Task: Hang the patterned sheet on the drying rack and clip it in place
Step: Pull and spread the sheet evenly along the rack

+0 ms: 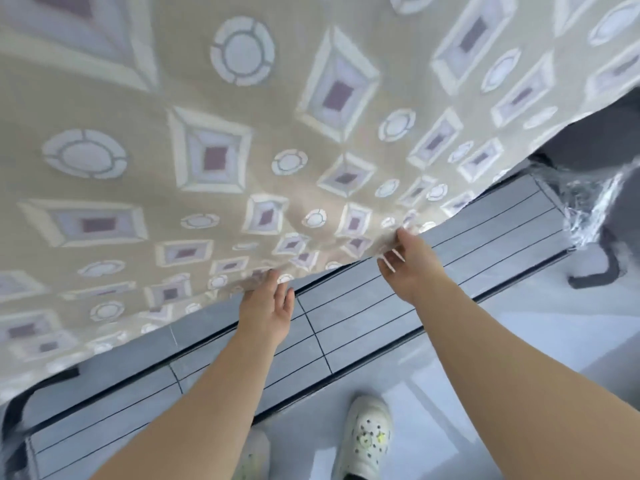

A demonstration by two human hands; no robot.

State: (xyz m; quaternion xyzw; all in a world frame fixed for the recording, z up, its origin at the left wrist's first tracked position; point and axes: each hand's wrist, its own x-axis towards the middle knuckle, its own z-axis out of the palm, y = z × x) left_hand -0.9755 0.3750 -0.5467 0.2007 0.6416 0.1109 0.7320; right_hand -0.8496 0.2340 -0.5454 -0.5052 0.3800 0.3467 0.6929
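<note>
The patterned sheet (214, 140), beige with white squares and circles, hangs in front of me and fills the upper part of the head view. Its lower edge runs diagonally from lower left to upper right. My left hand (268, 306) reaches up to that edge, its fingers under the hem and blurred by motion. My right hand (407, 261) pinches the hem further right between thumb and fingers. The drying rack and any clips are out of sight.
Below the sheet runs a grey tiled step (346, 317) with dark grout lines. The pale glossy floor (519, 341) lies on my side of it, with my white clogs (365, 438) on it. Crumpled clear plastic (585, 206) and a dark object sit at the right.
</note>
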